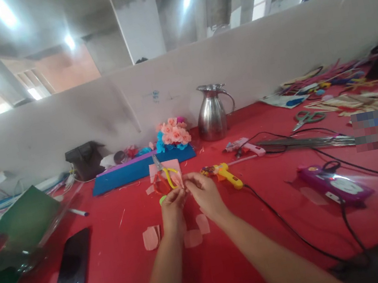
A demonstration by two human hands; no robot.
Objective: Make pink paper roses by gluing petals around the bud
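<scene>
My left hand (172,205) and my right hand (203,192) meet over the red table, fingertips pinched together on a small pink crepe paper petal (178,179). Fingers partly cover the petal. Just beyond them lie scissors (170,178) with orange and yellow handles, on a pink paper sheet (173,164). Close to my left wrist rests a small stack of pink petals (151,238). Loose pink petals (193,238) are spread below my hands. Right of my right hand, a yellow glue gun (230,176) lies with its black cord trailing toward me.
A steel jug (211,115) and pink-and-blue paper flowers (175,135) stand at the back. At left lies a phone (71,269). Rightward are a purple box (335,185) with cords, a pink glue gun (250,146), metal rods (306,142) and green-handled scissors (307,118).
</scene>
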